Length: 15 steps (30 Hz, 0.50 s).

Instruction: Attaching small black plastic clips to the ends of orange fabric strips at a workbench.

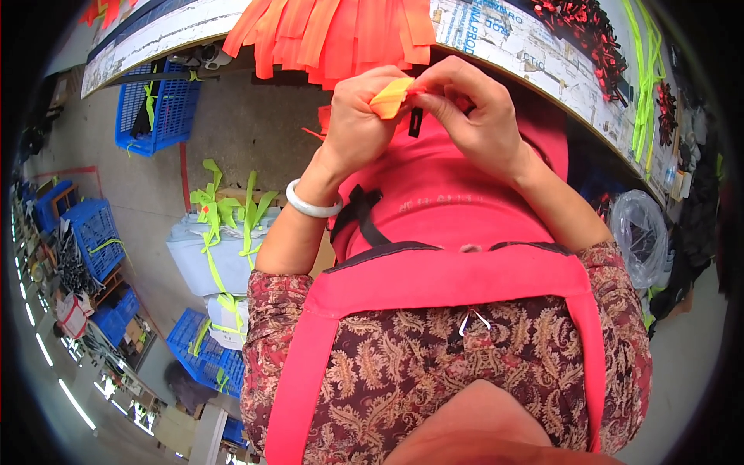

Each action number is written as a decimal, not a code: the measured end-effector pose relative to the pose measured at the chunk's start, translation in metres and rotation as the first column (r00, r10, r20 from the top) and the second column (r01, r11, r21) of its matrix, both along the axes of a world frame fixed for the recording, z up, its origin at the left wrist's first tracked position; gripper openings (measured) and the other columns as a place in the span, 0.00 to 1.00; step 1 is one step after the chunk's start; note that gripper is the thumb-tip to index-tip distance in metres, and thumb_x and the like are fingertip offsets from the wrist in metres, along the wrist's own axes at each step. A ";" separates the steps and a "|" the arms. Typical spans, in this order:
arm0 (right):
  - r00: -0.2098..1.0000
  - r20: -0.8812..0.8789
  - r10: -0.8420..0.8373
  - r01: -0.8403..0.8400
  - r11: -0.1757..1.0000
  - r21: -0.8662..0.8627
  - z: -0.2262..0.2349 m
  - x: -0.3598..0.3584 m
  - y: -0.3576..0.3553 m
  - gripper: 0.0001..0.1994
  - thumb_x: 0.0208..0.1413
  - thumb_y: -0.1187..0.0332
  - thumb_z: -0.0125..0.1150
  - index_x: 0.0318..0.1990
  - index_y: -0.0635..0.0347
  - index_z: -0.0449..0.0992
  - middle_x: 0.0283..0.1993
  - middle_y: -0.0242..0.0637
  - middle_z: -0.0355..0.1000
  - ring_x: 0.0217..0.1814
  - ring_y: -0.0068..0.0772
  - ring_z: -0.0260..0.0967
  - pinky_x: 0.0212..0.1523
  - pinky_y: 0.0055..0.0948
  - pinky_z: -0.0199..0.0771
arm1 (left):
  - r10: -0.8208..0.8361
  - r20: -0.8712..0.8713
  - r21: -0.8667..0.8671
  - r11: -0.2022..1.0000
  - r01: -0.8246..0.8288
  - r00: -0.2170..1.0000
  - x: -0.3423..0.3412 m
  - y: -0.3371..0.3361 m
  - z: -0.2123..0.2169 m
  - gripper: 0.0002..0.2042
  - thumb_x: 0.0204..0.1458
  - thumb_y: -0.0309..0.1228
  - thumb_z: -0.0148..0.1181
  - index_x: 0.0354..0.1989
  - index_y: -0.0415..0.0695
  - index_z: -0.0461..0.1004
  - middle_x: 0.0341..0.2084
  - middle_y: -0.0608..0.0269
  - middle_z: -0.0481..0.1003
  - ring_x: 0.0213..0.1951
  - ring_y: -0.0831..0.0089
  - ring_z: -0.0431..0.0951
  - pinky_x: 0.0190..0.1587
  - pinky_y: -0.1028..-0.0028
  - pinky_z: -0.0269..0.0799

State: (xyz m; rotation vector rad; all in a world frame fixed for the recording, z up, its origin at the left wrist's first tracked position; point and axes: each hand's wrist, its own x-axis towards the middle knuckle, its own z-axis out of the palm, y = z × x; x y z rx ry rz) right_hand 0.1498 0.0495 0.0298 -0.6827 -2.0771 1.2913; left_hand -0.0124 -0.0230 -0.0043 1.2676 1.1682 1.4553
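Both of my hands are raised in front of the red apron point(465, 174), close to the table edge. A folded orange strip point(391, 98) sticks up out of my left hand point(358, 120), which is closed around it. My right hand point(479, 116) pinches the reddish end of the strip between thumb and fingers, so the strip runs from one hand to the other. Just below the pinch hangs a small black piece point(416, 122); what it is attached to is hidden. Beyond my hands, a bunch of orange strips point(333, 35) droops over the table edge.
The worn white table point(535, 66) curves across the top. Red-and-black metallic tinsel point(581, 35) and yellow-green strips point(645, 85) lie at its right. To the left stand blue crates point(159, 108) and a pale wrapped bundle point(209, 252) tied with yellow-green strips. A clear plastic bag point(639, 232) hangs at right.
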 end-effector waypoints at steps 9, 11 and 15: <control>1.000 0.010 -0.019 0.020 0.991 -0.134 -0.005 0.004 -0.001 0.06 0.54 0.75 0.63 0.38 0.64 0.74 0.32 0.32 0.70 0.30 0.18 0.66 0.31 0.20 0.67 | -0.024 0.055 -0.084 0.996 0.029 0.998 0.001 0.000 -0.003 0.04 0.51 0.18 0.59 0.35 0.36 0.76 0.27 0.64 0.74 0.28 0.77 0.72 0.32 0.77 0.69; 0.998 -0.060 -0.011 0.001 0.986 -0.164 -0.007 0.001 0.003 0.06 0.54 0.74 0.63 0.37 0.64 0.74 0.33 0.31 0.70 0.31 0.17 0.66 0.32 0.19 0.67 | -0.006 -0.059 -0.029 1.000 0.004 0.998 0.001 0.002 0.002 0.04 0.51 0.18 0.59 0.35 0.37 0.75 0.27 0.71 0.72 0.27 0.86 0.69 0.29 0.83 0.64; 0.999 -0.037 -0.022 0.008 0.942 -0.336 -0.009 0.002 0.006 0.07 0.54 0.71 0.64 0.38 0.63 0.76 0.33 0.30 0.71 0.32 0.17 0.67 0.35 0.19 0.67 | -0.041 0.095 -0.204 0.977 0.059 0.995 -0.012 0.002 0.010 0.03 0.52 0.19 0.60 0.35 0.37 0.75 0.25 0.71 0.71 0.25 0.86 0.68 0.27 0.83 0.63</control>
